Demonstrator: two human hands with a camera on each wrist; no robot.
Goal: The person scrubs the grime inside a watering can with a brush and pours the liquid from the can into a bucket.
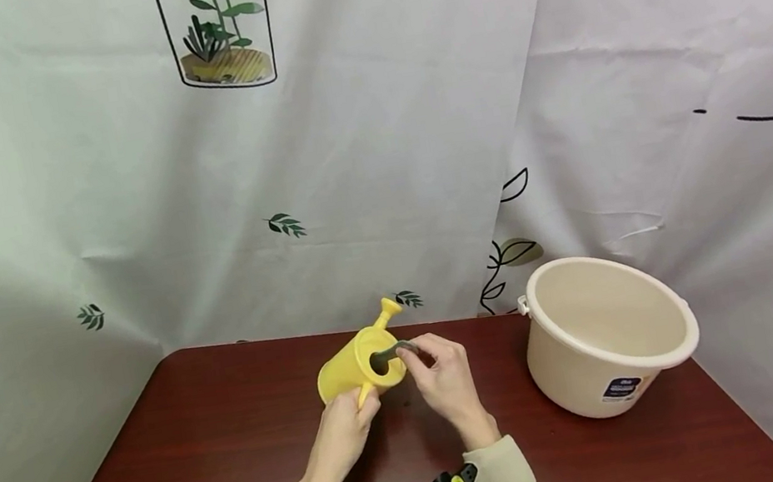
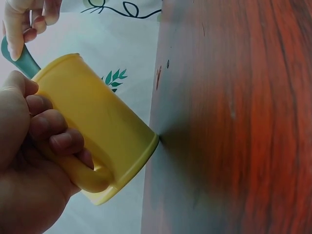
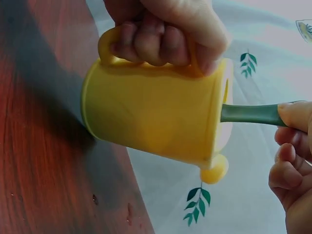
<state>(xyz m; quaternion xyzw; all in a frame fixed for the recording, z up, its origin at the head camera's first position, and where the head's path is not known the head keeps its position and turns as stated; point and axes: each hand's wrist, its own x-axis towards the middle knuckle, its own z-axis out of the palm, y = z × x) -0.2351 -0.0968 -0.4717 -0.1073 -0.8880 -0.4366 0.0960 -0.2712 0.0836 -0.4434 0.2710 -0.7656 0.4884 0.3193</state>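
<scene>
My left hand (image 1: 342, 438) grips the handle of a yellow watering can (image 1: 343, 372), fingers curled through it; the left wrist view shows the can (image 2: 105, 126) tilted. The thumb and fingers of my right hand (image 1: 446, 379) pinch the end of a dark green handle (image 1: 391, 352), whose other end goes into the can's opening. In the right wrist view the green handle (image 3: 251, 113) runs straight into the can (image 3: 151, 112); what is on its inner end is hidden inside.
A cream bucket (image 1: 583, 378) with a blue label stands on the right of the dark red table (image 1: 237, 450). Behind the table hangs a pale cloth (image 1: 372, 150) printed with leaves and a jar. Black devices are strapped to both wrists.
</scene>
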